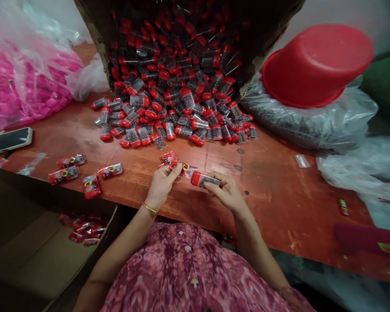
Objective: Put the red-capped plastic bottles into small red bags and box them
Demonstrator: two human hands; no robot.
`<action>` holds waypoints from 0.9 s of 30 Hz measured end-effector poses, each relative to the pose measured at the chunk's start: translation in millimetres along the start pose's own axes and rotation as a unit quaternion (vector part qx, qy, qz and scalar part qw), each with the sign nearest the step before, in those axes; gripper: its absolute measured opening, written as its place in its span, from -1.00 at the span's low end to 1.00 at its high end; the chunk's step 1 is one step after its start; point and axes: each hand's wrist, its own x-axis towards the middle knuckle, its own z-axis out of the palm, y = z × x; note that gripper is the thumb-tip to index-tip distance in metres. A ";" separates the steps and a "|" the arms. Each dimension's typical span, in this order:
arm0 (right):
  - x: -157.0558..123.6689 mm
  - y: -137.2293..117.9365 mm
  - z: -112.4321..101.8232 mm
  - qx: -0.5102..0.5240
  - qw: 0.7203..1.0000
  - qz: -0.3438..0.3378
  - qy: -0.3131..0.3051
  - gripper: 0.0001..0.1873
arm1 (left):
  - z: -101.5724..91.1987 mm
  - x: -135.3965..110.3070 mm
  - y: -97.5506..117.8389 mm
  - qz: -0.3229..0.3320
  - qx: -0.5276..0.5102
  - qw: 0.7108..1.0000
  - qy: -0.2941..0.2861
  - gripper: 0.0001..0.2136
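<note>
My left hand (160,184) is closed, its thumb and fingers pinching a printed plastic sleeve (186,170) in red, yellow and black. More red printed film (169,157) shows just behind its fingertips. In my right hand (228,191) is a small clear container with a red cap (199,178) and dark contents, held on its side with the cap toward the sleeve. Whether cap and sleeve touch is hard to make out. Several wrapped containers (109,170) lie on the table left of my hands. Beyond my hands spreads a large heap of unwrapped red-capped containers (175,97).
The heap spills from a dark carton (99,52) onto the red-brown table (273,182). A lower cardboard box (35,255) at left holds wrapped containers. Around the table are a phone (9,141), a bag of pink pieces (29,82) and a red tub (318,65) on a plastic bag.
</note>
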 end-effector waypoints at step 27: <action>-5.1 20.5 26.6 0.083 0.996 -0.019 0.040 -0.69 | 15.6 -4.3 -19.1 0.013 -0.033 0.999 -0.016 -0.71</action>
